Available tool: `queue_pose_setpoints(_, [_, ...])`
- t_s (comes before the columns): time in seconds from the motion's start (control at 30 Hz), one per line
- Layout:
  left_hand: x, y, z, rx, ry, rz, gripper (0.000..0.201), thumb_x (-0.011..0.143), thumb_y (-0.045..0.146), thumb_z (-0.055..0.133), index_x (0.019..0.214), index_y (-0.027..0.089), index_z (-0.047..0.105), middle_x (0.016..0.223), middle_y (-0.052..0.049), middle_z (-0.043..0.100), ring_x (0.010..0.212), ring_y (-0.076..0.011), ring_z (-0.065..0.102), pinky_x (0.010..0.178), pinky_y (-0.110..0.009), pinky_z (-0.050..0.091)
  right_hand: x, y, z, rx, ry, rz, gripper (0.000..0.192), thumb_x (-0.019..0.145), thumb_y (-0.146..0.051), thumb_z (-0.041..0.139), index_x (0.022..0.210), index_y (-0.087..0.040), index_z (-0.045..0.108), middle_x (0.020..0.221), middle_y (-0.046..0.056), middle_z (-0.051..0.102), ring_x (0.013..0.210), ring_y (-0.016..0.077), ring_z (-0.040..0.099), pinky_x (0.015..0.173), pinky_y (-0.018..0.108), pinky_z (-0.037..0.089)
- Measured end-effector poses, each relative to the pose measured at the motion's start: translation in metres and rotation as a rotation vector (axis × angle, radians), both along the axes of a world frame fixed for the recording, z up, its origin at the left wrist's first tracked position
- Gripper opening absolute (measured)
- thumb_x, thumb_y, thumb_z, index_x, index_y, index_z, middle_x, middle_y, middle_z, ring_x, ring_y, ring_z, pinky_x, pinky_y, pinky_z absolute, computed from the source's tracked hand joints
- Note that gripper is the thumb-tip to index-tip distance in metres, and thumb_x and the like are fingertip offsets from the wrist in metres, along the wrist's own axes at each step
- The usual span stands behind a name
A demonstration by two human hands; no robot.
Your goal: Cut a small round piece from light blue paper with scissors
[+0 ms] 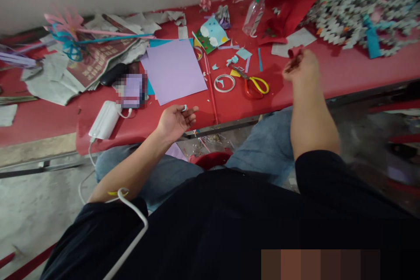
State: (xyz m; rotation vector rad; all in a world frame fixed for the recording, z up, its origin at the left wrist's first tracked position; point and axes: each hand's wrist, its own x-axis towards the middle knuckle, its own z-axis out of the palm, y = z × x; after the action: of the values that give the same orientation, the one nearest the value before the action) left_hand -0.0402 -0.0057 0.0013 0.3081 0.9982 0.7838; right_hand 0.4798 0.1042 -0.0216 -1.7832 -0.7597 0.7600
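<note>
The scissors [250, 79] lay on the red table [231, 107], and no hand was on them. The right hand [304, 68] was to the right of the scissors, with its fingers curled in. A small red curl [294, 51] was right by its fingers, farther from the body than the scissors. I could not tell if the hand held the curl or only touched it. The left hand [175, 123] was to the left of the scissors and closer to the body. It was loose and wide, with a little pale blue bit [184, 107] at one finger.

The white ring [224, 91] was just left of the scissors, and the red stick [211, 89] was past it. The purple paper [177, 70] lay farther left of the scissors. The clear bottle [253, 16] was behind the scissors.

It looked to me like a picking-up step for the right hand. I think the next move called for a soft pinch, so the curl would not get squashed.
</note>
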Motion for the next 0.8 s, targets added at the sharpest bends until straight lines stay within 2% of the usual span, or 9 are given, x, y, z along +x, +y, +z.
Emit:
queue_pose_setpoints(0.1, [0.001, 0.000, -0.003, 0.029, 0.046, 0.012, 0.007, 0.092, 0.021, 0.062, 0.087, 0.017, 0.066, 0.103, -0.011, 0.083, 0.070, -0.0174, 0.071, 0.074, -0.032, 0.059, 0.009, -0.003, 0.015, -0.137, -0.130, 0.032, 0.037, 0.114, -0.048, 0.059, 0.125, -0.013, 0.068, 0.120, 0.010, 0.071, 0.099, 0.0190, 0.070, 0.088, 0.038, 0.061])
queue_pose_setpoints(0.17, [0.002, 0.000, -0.005, 0.060, 0.083, 0.017, 0.004, 0.091, 0.021, 0.067, 0.090, 0.018, 0.067, 0.103, -0.010, 0.083, 0.070, -0.0162, 0.071, 0.074, -0.030, 0.058, 0.001, -0.007, 0.018, -0.194, -0.218, 0.090, 0.046, 0.117, -0.052, 0.050, 0.130, -0.012, 0.067, 0.123, 0.015, 0.072, 0.100, 0.0205, 0.070, 0.087, 0.038, 0.060])
queue_pose_setpoints(0.27, [0.002, -0.002, -0.006, 0.144, 0.124, 0.006, 0.009, 0.089, 0.023, 0.075, 0.092, 0.016, 0.070, 0.103, -0.010, 0.083, 0.071, -0.0146, 0.070, 0.075, -0.029, 0.058, -0.030, -0.020, 0.009, -0.220, -0.362, 0.214, 0.056, 0.120, -0.045, 0.028, 0.135, -0.006, 0.065, 0.126, 0.025, 0.075, 0.097, 0.0206, 0.070, 0.082, 0.038, 0.056])
queue_pose_setpoints(0.3, [0.002, -0.003, -0.006, 0.180, 0.134, 0.003, 0.011, 0.088, 0.024, 0.078, 0.093, 0.016, 0.071, 0.103, -0.010, 0.083, 0.071, -0.0140, 0.070, 0.074, -0.028, 0.058, -0.043, -0.026, 0.004, -0.214, -0.421, 0.256, 0.051, 0.118, -0.047, 0.037, 0.134, -0.009, 0.067, 0.126, 0.024, 0.076, 0.097, 0.0213, 0.069, 0.084, 0.039, 0.055])
queue_pose_setpoints(0.33, [0.002, -0.004, -0.006, 0.215, 0.145, 0.004, 0.014, 0.087, 0.025, 0.081, 0.093, 0.015, 0.072, 0.103, -0.010, 0.083, 0.072, -0.0136, 0.070, 0.074, -0.028, 0.057, -0.056, -0.031, -0.002, -0.207, -0.477, 0.310, 0.044, 0.112, -0.050, 0.057, 0.131, -0.013, 0.070, 0.126, 0.021, 0.078, 0.099, 0.0225, 0.070, 0.089, 0.040, 0.056])
queue_pose_setpoints(0.4, [0.003, -0.004, -0.007, 0.265, 0.167, 0.015, 0.018, 0.086, 0.027, 0.084, 0.094, 0.014, 0.074, 0.101, -0.010, 0.082, 0.072, -0.0129, 0.070, 0.072, -0.026, 0.056, -0.080, -0.041, -0.010, -0.204, -0.593, 0.391, 0.048, 0.090, -0.049, 0.088, 0.126, -0.020, 0.074, 0.125, 0.016, 0.080, 0.107, 0.0283, 0.071, 0.101, 0.046, 0.055])
queue_pose_setpoints(0.5, [0.003, -0.003, -0.007, 0.283, 0.203, 0.032, 0.020, 0.085, 0.028, 0.086, 0.092, 0.013, 0.076, 0.096, -0.009, 0.080, 0.070, -0.0116, 0.069, 0.070, -0.025, 0.055, -0.102, -0.047, -0.014, -0.250, -0.864, 0.520, 0.050, 0.084, -0.050, 0.089, 0.126, -0.025, 0.077, 0.127, 0.015, 0.079, 0.119, 0.0383, 0.072, 0.105, 0.056, 0.057])
queue_pose_setpoints(0.63, [0.003, 0.000, -0.008, 0.290, 0.232, 0.047, 0.020, 0.085, 0.026, 0.087, 0.092, 0.011, 0.077, 0.096, -0.009, 0.081, 0.069, -0.0111, 0.069, 0.070, -0.025, 0.056, -0.107, -0.040, -0.012, -0.314, -1.049, 0.628, 0.038, 0.089, -0.052, 0.081, 0.116, -0.025, 0.081, 0.123, 0.016, 0.079, 0.116, 0.0402, 0.072, 0.101, 0.059, 0.059])
queue_pose_setpoints(0.8, [0.000, 0.002, -0.011, 0.303, 0.250, 0.055, 0.017, 0.085, 0.027, 0.085, 0.091, 0.012, 0.077, 0.098, -0.009, 0.081, 0.069, -0.0107, 0.069, 0.069, -0.024, 0.056, -0.086, -0.039, -0.010, -0.409, -1.090, 0.594, 0.040, 0.082, -0.050, 0.089, 0.109, -0.022, 0.079, 0.113, 0.017, 0.079, 0.106, 0.0381, 0.071, 0.094, 0.057, 0.057])
